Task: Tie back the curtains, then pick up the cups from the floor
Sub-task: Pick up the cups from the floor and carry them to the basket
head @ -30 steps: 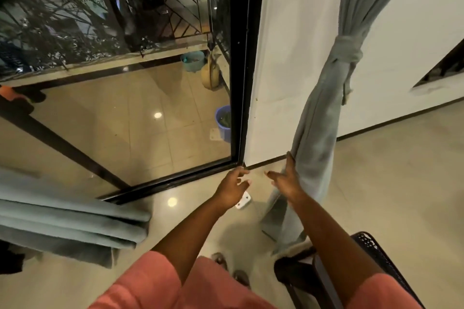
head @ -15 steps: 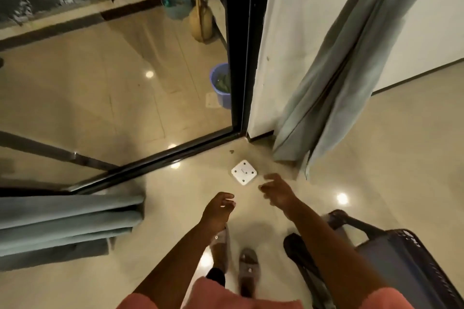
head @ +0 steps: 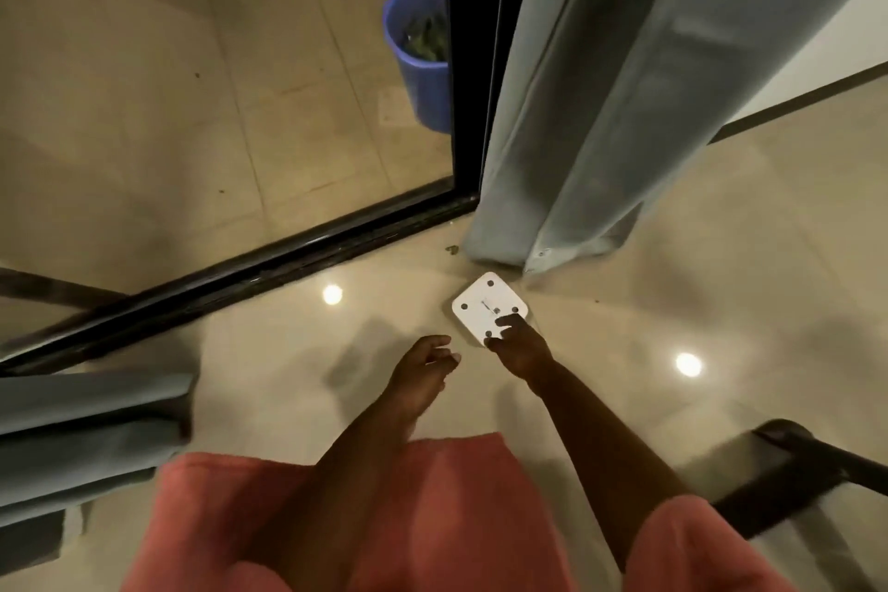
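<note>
Reaching down, my right hand (head: 521, 344) touches the near edge of a white square thing (head: 485, 305) on the floor (head: 672, 284); whether it grips, I cannot tell. My left hand (head: 423, 368) hangs loosely curled, holding nothing. The curtain (head: 600, 101) hangs just beyond. No cups show, so I judge pickup not yet done.

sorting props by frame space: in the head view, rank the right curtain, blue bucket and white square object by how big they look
1. right curtain, by far the largest
2. blue bucket, partly hidden by the door frame
3. white square object, smallest, touched by the right hand
</note>
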